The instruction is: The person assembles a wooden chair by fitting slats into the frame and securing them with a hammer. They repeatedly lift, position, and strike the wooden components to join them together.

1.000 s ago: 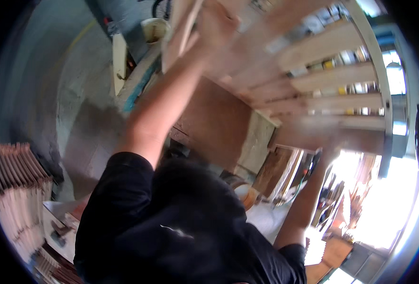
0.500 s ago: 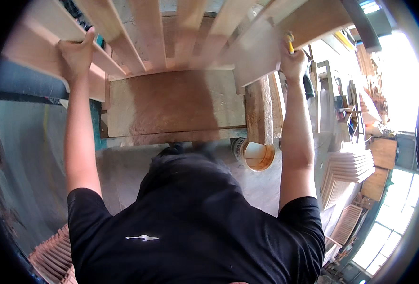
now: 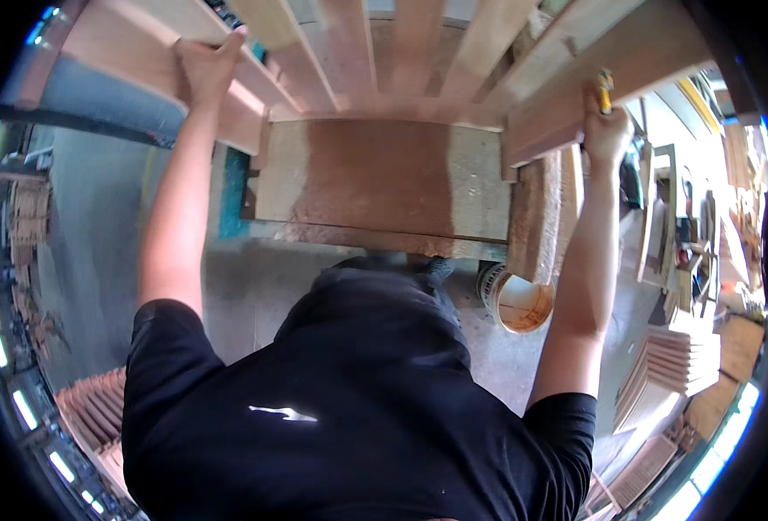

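- Nearest: black shirt [image 3: 341, 391]; both arms reach forward, spread wide. Stacked wood pieces [image 3: 93, 412] near the left elbow, another stack [image 3: 675, 360] outside the right forearm.
- Floor [image 3: 245, 278] shows between body and table, running on past the left forearm; more room that side than on the right.
- Bucket [image 3: 493, 291] on the floor, between the table's right end and the right forearm.
- Table [image 3: 479, 191]: long side crosswise to the body, darker band mid-top. Thick timber [image 3: 533, 217] at its right end, long axis pointing away from the body.
- Slatted frame [image 3: 384, 111]: straight ahead, between and beyond the hands; near rail crosswise, roughly parallel to the table's far edge. Rail-to-table contact: cannot tell.
- Right hand [image 3: 608, 126] is the nearer one: curled closed at the lower edge of the right board [image 3: 610, 65], apparently gripping it. Small yellow item [image 3: 606, 91] by the thumb; unclear whether pinched.
- Left hand [image 3: 206, 74] sits farther out, gripping the left board [image 3: 119, 48], thumb up along it.
- Farthest: slats [image 3: 414, 52] run away from the body; far end cut off, so the frame's overall long axis is uncertain.
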### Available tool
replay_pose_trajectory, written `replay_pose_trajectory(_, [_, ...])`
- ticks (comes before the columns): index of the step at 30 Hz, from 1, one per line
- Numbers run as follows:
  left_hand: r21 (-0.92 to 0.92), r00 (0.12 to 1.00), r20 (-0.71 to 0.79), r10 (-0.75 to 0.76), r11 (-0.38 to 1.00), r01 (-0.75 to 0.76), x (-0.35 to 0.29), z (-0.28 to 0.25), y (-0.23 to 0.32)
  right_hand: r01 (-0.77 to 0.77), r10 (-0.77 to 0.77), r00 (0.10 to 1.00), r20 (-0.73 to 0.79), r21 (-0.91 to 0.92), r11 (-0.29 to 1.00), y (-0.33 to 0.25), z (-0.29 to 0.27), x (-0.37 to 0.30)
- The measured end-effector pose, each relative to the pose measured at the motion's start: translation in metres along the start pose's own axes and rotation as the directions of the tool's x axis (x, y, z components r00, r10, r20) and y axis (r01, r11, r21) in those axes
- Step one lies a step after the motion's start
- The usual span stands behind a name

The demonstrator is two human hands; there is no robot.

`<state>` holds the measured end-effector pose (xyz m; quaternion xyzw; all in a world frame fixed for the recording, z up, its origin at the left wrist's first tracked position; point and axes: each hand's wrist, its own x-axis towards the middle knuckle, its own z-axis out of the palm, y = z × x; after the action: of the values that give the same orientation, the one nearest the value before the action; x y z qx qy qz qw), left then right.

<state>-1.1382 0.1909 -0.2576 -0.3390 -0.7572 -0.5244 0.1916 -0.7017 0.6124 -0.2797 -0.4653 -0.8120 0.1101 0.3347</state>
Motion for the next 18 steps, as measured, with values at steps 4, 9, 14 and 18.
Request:
replay_pose_trajectory(4, [0.004, 0.994, 0.092, -0.061, 0.998, 0.061, 0.0, 0.0, -0.007, -0.033, 0.031, 0.999, 0.042, 0.04, 0.999, -0.001, 0.002, 0.003])
replay_pose_trajectory(9, [0.049, 0.988, 0.118, -0.104, 0.994, 0.099, -0.003, -0.004, 0.013, -0.039, 0.035, 0.998, 0.059, 0.071, 0.997, 0.016, 0.011, 0.008])
replay_pose_trajectory(14, [0.069, 0.987, 0.138, -0.076, 0.995, 0.067, -0.003, -0.015, 0.008, -0.005, -0.006, 0.999, 0.047, 0.231, 0.973, 0.018, 0.02, 0.006])
replay_pose_trajectory(18, [0.185, 0.975, 0.053, -0.217, 0.961, 0.204, -0.004, -0.013, 0.028, -0.074, 0.04, 0.99, 0.138, 0.247, 0.966, 0.003, 0.002, 0.001])
